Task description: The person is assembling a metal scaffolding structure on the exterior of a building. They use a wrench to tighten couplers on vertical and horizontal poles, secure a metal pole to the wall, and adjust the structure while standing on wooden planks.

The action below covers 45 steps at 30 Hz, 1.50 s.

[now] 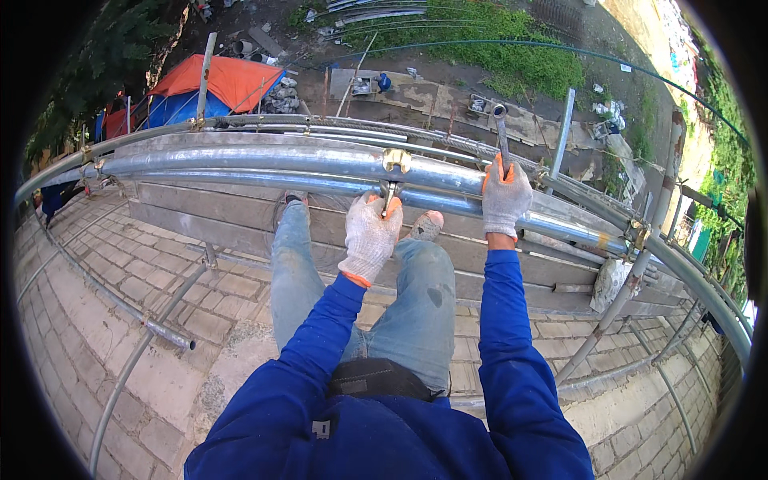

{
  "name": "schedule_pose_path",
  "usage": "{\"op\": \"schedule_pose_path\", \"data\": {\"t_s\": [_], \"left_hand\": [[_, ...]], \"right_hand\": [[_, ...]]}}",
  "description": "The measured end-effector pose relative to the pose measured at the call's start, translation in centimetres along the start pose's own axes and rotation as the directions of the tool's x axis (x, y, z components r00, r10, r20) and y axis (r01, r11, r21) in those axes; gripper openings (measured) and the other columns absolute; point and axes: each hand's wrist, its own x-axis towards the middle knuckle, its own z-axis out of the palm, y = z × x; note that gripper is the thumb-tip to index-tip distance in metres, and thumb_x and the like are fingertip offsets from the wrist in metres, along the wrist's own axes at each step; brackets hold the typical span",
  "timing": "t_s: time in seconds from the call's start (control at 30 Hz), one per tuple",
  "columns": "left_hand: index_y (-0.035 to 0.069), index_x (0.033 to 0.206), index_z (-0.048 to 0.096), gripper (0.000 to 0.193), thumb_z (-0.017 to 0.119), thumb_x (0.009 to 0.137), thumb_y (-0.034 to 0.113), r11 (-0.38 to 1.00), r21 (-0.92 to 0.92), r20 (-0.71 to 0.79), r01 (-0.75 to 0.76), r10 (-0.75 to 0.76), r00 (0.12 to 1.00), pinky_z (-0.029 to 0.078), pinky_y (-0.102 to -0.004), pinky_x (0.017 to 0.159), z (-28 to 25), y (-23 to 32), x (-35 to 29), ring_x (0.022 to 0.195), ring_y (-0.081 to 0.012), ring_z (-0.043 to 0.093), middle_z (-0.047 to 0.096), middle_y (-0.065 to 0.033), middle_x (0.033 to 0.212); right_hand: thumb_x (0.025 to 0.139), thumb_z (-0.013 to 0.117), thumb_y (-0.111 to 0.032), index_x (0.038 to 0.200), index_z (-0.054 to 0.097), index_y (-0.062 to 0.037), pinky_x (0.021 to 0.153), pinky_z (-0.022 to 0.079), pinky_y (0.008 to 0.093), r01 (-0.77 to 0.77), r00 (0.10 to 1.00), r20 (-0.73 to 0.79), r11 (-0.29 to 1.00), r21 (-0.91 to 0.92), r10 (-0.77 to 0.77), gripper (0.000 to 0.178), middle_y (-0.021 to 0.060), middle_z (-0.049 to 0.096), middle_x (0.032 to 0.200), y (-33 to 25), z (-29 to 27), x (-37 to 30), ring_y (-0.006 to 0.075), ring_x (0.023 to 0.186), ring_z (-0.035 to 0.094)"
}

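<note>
Two steel pipes (pixel 280 160) cross upper-middle frame, clamp (pixel 396 161) on one; left grip (pixel 373 230) pinches its lower end, probably steadying it; right grip (pixel 507 196) is wrapped round a wrench (pixel 502 132).

Gloved hands (pixel 370 234) (pixel 507 198): two, one left and one right
Metal wrench (pixel 502 136): one
Clamp at the middle of the tubes (pixel 396 161): one
Thick shiny tubes running across in front (pixel 304 163): two, one behind the other
Other clamps on the scaffold (pixel 638 234): at least three, some too small to tell apart
Grey planks (pixel 232 205): at least three, partly covered by the tubes and legs
Blue sleeves (pixel 508 320): two
Denim legs (pixel 424 296): two
Feet (pixel 427 226): two, partly hidden
Whitish sack at the right (pixel 611 286): one
Orange tarpaulin (pixel 216 82): one
Paving blocks (pixel 172 308): dozens, too many to count exactly
</note>
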Motion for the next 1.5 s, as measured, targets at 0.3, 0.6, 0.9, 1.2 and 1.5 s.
{"op": "schedule_pose_path", "data": {"t_s": [0.3,0.6,0.9,1.2,1.5], "left_hand": [[0.006,0.145,0.046,0.06,0.072,0.091,0.007,0.431,-0.902,-0.249,0.006,-0.533,0.809,0.045,-0.033,0.106,-6.0,-6.3,-0.8,0.126,-0.0194,0.053,0.052,-0.008,0.136],[0.009,0.119,0.067,0.037,0.066,0.092,0.033,0.765,0.639,-0.452,0.083,0.285,0.845,0.023,-0.0569,0.12,-23.9,-10.5,12.5,0.127,-0.0354,0.055,0.062,-0.0193,0.129],[0.013,0.075,0.074,0.028,0.059,0.089,0.032,0.824,0.564,-0.163,-0.048,0.168,0.972,0.038,-0.0449,0.109,-24.9,-13.1,14.5,0.089,-0.0273,0.07,0.074,-0.0112,0.09],[0.01,0.135,0.06,0.053,0.063,0.087,0.031,0.97,0.099,-0.27,-0.22,0.239,0.933,0.03,-0.0525,0.119,-24.6,-17.3,10.6,0.137,-0.0311,0.049,0.055,-0.0153,0.144],[0.009,0.117,0.069,0.033,0.058,0.092,0.028,0.979,-0.021,0.247,-0.202,0.201,0.948,0.045,-0.0437,0.105,-27.4,-18.5,8.8,0.118,-0.0307,0.062,0.067,-0.0104,0.124]], "right_hand": [[0.094,0.069,-0.034,0.074,0.064,-0.0043,0.053,0.046,0.0396,-0.111,0.987,0.122,0.991,0.08,0.101,0.036,0.0097,0.062,0.059,0.0,0.0,0.2,0.023,0.054,0.063],[0.099,0.06,-0.039,0.08,0.066,-0.0026,0.059,0.048,0.0399,-0.141,0.975,0.16,0.985,-0.098,0.156,0.042,0.0106,0.069,0.069,-0.7,-0.9,0.7,0.0223,0.06,0.064],[0.096,0.062,-0.011,0.098,0.069,0.0,0.066,0.05,0.028,0.047,0.934,0.349,0.993,0.105,-0.081,0.014,0.0053,0.071,0.086,-15.4,3.2,-1.3,0.0132,0.074,0.067],[0.086,0.067,-0.01,0.121,0.068,-0.0078,0.093,0.051,0.0462,0.74,0.347,0.595,0.601,0.301,-0.725,0.035,0.0165,0.065,0.118,-50.7,22.7,-15.7,0.0374,0.112,0.062],[0.097,0.057,-0.026,0.111,0.069,-0.0094,0.081,0.053,0.0456,0.426,0.63,0.713,0.904,0.014,-0.308,0.025,0.0186,0.074,0.095,-60.2,32.4,-23.6,0.0366,0.092,0.072]]}}
